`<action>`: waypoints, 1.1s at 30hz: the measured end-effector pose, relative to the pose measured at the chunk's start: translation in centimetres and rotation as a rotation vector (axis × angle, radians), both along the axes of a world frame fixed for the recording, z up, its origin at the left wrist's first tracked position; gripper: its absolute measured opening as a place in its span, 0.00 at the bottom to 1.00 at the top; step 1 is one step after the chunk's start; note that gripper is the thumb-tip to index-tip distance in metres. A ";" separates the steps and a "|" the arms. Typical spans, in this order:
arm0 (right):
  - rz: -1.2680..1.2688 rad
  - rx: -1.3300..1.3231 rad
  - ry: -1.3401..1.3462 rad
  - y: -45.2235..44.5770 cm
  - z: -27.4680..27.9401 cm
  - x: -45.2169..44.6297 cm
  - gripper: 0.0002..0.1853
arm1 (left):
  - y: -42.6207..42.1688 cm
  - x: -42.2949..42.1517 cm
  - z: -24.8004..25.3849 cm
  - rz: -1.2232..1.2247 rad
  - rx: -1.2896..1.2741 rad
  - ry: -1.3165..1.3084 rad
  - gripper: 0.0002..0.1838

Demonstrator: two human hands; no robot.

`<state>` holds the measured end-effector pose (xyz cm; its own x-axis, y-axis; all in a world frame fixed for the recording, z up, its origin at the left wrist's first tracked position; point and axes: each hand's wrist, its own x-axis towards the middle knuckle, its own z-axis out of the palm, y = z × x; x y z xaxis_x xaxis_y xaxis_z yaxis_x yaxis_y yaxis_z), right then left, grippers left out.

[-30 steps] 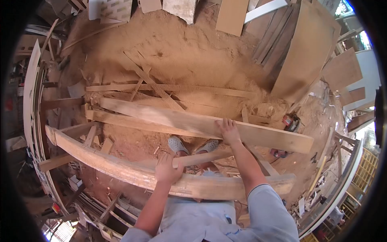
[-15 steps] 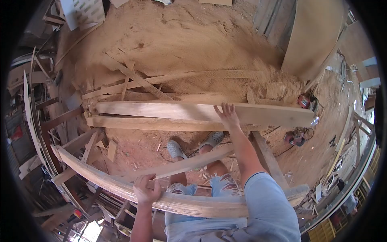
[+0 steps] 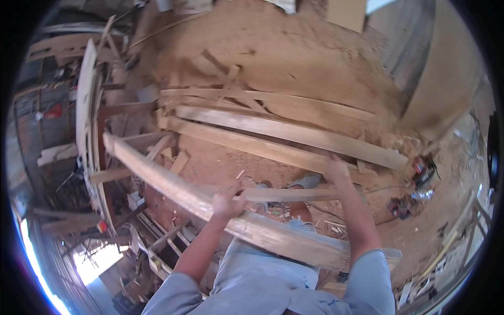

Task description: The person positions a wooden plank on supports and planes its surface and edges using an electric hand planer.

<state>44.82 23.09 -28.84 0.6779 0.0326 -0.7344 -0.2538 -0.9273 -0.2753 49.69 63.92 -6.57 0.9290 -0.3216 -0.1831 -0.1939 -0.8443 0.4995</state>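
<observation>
Probably heavy and stiff, the thick beam (image 3: 294, 244) slants before the shirt (image 3: 252, 291); I'd hold it near both ends. Left hand (image 3: 228, 202) touches it, right hand (image 3: 336, 170) is by the squared timber (image 3: 252, 144); I can't tell either grip.

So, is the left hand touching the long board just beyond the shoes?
Apart. The head view shows reddish ground lying between the left hand and the long board.

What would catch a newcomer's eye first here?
Probably the thick wooden beam slanting across the foreground, right in front of the person's body, with the left hand at it. Beyond it run two long pieces of timber, a nearer plank with the blurred right hand by it, and a farther plank. Off to the right, a red tool stands out against the dirt.
</observation>
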 end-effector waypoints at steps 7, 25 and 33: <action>-0.317 0.051 -0.075 -3.0 15.9 -3.4 0.27 | 1.3 -0.3 -0.3 -0.013 0.059 0.062 0.09; -0.572 -0.188 -0.501 21.2 32.1 -23.7 0.35 | 3.0 -0.8 0.2 -0.249 -0.044 0.302 0.22; -0.913 -0.131 -0.666 20.0 34.6 -32.2 0.28 | 1.7 -3.7 -0.1 -0.373 -0.128 0.100 0.19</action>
